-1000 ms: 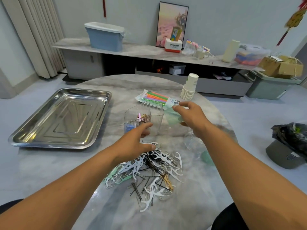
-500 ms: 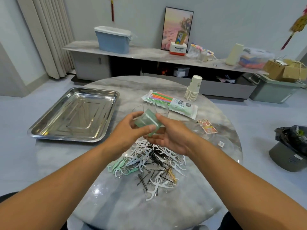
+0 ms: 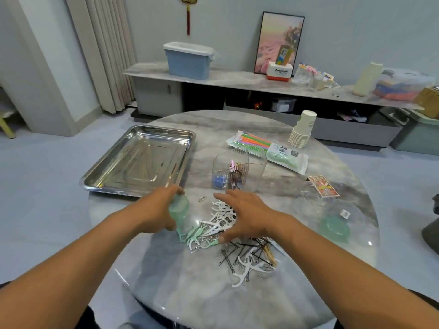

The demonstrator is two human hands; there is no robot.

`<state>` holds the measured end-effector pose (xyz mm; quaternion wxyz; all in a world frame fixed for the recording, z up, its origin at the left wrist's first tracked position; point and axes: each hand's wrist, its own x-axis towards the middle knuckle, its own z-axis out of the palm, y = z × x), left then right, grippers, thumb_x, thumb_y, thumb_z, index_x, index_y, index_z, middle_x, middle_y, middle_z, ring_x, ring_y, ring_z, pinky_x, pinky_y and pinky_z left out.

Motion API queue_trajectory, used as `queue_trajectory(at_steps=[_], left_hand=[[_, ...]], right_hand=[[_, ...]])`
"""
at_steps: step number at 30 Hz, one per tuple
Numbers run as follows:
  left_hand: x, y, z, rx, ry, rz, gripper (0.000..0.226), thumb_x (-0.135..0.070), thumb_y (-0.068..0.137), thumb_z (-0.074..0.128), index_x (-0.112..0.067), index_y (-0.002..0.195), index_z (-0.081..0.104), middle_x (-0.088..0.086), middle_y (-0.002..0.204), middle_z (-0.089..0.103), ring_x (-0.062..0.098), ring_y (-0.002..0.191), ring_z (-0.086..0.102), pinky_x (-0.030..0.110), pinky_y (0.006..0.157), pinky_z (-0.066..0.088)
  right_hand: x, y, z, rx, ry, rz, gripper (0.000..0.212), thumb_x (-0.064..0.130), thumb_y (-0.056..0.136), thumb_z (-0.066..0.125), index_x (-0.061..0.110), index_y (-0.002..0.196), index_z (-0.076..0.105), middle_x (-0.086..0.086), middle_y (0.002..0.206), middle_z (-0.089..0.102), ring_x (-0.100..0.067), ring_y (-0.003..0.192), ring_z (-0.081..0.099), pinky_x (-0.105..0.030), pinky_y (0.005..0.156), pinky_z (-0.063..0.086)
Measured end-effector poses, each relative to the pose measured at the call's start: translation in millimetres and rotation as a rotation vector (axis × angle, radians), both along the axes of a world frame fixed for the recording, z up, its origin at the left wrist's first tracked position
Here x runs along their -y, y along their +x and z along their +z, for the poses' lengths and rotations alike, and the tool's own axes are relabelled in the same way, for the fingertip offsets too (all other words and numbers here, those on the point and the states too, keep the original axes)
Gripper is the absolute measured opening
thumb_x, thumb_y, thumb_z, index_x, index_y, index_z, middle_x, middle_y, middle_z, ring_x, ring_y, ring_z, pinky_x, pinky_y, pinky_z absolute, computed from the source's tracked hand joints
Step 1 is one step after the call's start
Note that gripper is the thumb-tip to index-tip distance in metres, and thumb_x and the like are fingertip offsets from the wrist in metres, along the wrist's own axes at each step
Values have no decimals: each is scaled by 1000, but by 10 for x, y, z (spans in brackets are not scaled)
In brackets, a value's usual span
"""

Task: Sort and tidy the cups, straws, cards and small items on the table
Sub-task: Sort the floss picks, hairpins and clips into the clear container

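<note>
— Where's the green cup?

— On the table, by the near corner of the steel tray, left hand curled round it. Just right of it lies the heap of floss picks and hairpins.

— And the right hand?

— Spread flat over the picks, fingers fairly straight, gripping nothing.

— So which step?

— Sorting the small items, I'd judge. Next it must pinch picks free of the pins and drop them in the cup or the clear organiser.

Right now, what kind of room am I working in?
Probably a home living room: a round marble table, a long low marble-topped cabinet along the wall, and a framed pink picture leaning on it.
</note>
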<state>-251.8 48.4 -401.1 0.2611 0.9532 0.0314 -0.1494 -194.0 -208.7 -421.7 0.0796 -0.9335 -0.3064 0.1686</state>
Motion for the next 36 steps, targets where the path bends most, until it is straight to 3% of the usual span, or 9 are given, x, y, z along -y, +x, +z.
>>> queue_trajectory(at_steps=[3,6,9,13,17,21,27,32,36], left_hand=[[5,7,-64,82,-11,7,95,-16,74,89,-35,150,37,0,147,49,20,126,54,30,92,48],[80,34,-131,104,-76,1,98,-20,74,89,-40,153,33,-2,147,49,17,129,52,33,100,48],[157,89,-207,92,-127,10,99,-22,75,89,-41,153,31,-2,146,50,17,130,52,38,103,49],[200,163,-261,100,-102,16,99,-20,76,88,-39,154,30,1,150,45,23,132,50,44,103,50],[248,225,-273,129,-75,-23,103,-23,76,88,-40,156,25,-3,158,34,23,138,45,43,108,46],[316,265,-220,234,-46,-84,111,-38,73,89,-38,158,18,-9,163,23,18,148,29,43,119,34],[551,259,-81,504,-163,-112,86,-45,84,78,-36,155,30,-14,157,33,8,143,30,33,117,29],[800,245,-20,489,-381,-20,62,-32,95,70,-38,149,40,-14,143,48,1,122,46,26,105,39],[899,285,-30,333,-499,19,67,-22,93,72,-31,151,40,-5,141,53,9,127,52,30,108,44]], right_hand=[[-96,68,-76,-26,-89,7,127,75,63,79,41,160,4,0,170,6,-24,156,2,-55,124,-3],[-149,135,-103,-8,-136,0,122,75,64,79,33,160,16,-1,166,24,-26,152,21,-55,124,6],[-164,216,-78,72,-122,1,97,68,68,80,32,150,43,-1,149,48,-25,137,42,-46,115,25],[-119,253,-63,82,-38,-24,59,54,74,83,33,126,65,8,115,68,-18,107,59,-37,98,36],[-59,266,-50,95,13,-43,31,45,80,82,33,106,71,15,92,66,-12,87,54,-33,87,34],[9,275,2,144,36,-36,20,41,85,78,31,102,74,14,83,66,-9,81,55,-32,88,37],[162,287,174,146,102,-147,23,43,85,78,31,104,76,10,102,75,-15,97,64,-36,100,42],[337,290,329,-4,328,-369,20,38,81,83,28,97,77,13,89,70,-11,83,62,-32,77,49],[506,295,338,-125,475,-470,15,31,81,85,19,88,80,-2,78,75,-11,65,59,-28,63,45]])
